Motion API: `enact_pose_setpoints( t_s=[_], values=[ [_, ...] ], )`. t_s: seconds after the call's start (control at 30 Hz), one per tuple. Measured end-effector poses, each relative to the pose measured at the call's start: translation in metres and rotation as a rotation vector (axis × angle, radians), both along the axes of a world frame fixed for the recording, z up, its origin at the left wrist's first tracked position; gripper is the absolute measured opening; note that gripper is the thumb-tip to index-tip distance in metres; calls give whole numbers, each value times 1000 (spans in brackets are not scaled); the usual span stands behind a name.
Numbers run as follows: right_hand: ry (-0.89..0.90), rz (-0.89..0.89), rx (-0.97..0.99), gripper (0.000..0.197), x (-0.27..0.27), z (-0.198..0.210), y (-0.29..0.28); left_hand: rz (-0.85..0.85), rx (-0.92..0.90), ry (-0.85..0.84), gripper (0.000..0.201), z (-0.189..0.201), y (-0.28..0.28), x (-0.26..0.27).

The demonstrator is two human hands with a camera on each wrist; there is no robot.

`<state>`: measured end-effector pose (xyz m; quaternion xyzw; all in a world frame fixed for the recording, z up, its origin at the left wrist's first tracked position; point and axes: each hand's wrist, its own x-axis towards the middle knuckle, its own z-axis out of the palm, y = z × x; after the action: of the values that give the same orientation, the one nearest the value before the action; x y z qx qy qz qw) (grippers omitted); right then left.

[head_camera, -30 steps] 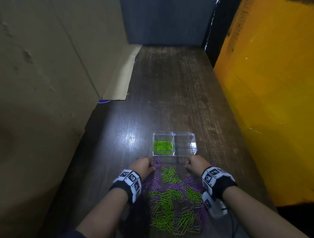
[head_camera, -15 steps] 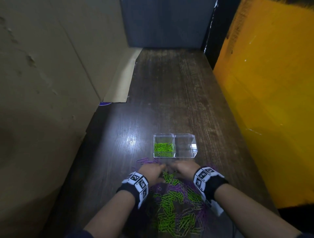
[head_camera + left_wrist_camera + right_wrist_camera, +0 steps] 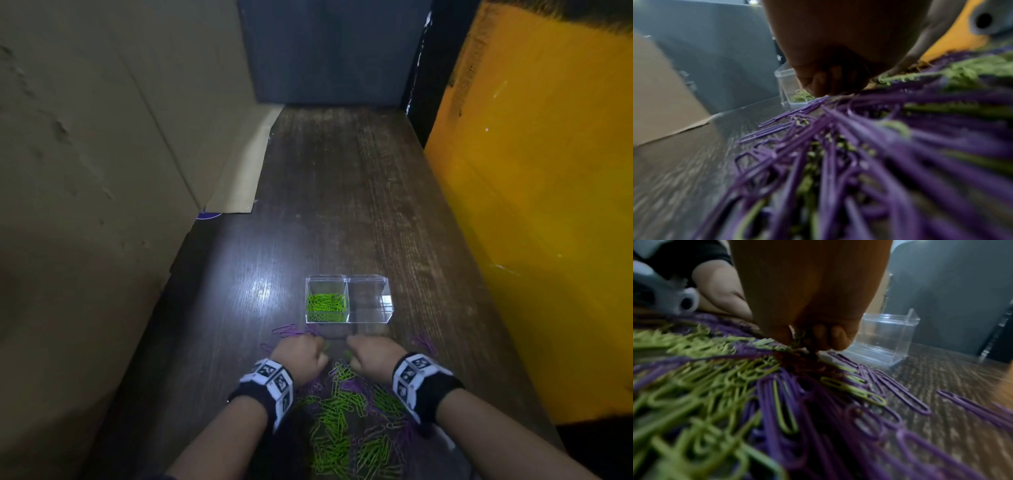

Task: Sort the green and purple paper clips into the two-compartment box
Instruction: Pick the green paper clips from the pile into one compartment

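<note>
A clear two-compartment box (image 3: 387, 310) stands on the dark wooden table. Green paper clips (image 3: 325, 306) fill its left compartment; the right compartment (image 3: 371, 301) holds nothing. A mixed pile of green and purple clips (image 3: 346, 428) lies between my forearms. My left hand (image 3: 317, 347) is curled at the pile's far edge, a green sliver showing at its fingertips. My right hand (image 3: 352, 353) is curled beside it. In the right wrist view its fingers (image 3: 826, 335) pinch green clips (image 3: 797, 337). In the left wrist view my left hand's fingers (image 3: 830, 81) fold into the palm.
A cardboard wall (image 3: 102, 171) closes the left side and a yellow panel (image 3: 531, 205) the right. A dark grey panel (image 3: 329, 51) stands at the far end. Loose purple clips (image 3: 286, 330) lie left of the box front, others (image 3: 424, 342) to its right.
Both hands came from the box's front corners to the middle, then pulled back a little and curled over the pile's far edge, taking up green clips.
</note>
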<state>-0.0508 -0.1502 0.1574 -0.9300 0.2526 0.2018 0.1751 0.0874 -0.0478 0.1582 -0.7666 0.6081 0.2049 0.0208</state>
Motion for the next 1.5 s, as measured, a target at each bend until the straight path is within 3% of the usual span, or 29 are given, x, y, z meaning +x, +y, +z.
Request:
enact_pose_setpoints(
  t_s=[0.07, 0.13, 0.2, 0.3, 0.6, 0.63, 0.7, 0.83, 0.97, 1.07, 1.17, 1.4, 1.5],
  values=[
    [-215, -276, 246, 13, -7, 2, -6, 230, -122, 183, 27, 7, 3, 8],
    [-464, -577, 547, 28, -18, 7, -6, 367, -216, 338, 28, 6, 9, 14],
    [-642, -814, 879, 30, -31, 11, 0, 411, -286, 467, 32, 2, 16, 13],
    [-754, -884, 1070, 28, -47, 8, 6, 407, -320, 593, 43, -6, 26, 8],
    [-756, -1089, 1284, 34, -72, 5, 13, 346, -193, 698, 24, -9, 41, -1],
    [-721, -1110, 1260, 36, -74, 7, 13, 322, -158, 673, 24, -10, 43, -1],
    [-591, -1063, 993, 41, -76, 10, 16, 281, -87, 589, 27, -12, 47, -2],
    [-197, -655, 381, 46, -84, 9, 31, 294, -119, 393, 40, -7, 57, -9],
    [-33, -560, 36, 33, -88, 5, 51, 368, -210, 570, 33, -14, 60, -12],
    [-69, -541, -7, 30, -82, 8, 54, 535, -288, 756, 34, -23, 61, -12],
    [-68, -522, -3, 35, -72, 1, 52, 673, -349, 848, 49, -28, 59, -7],
    [-39, -367, -23, 42, -65, -9, 51, 724, -333, 887, 39, -28, 50, 4],
    [-2, -284, -57, 42, -63, -8, 49, 750, -353, 824, 52, -25, 48, 0]
  ],
)
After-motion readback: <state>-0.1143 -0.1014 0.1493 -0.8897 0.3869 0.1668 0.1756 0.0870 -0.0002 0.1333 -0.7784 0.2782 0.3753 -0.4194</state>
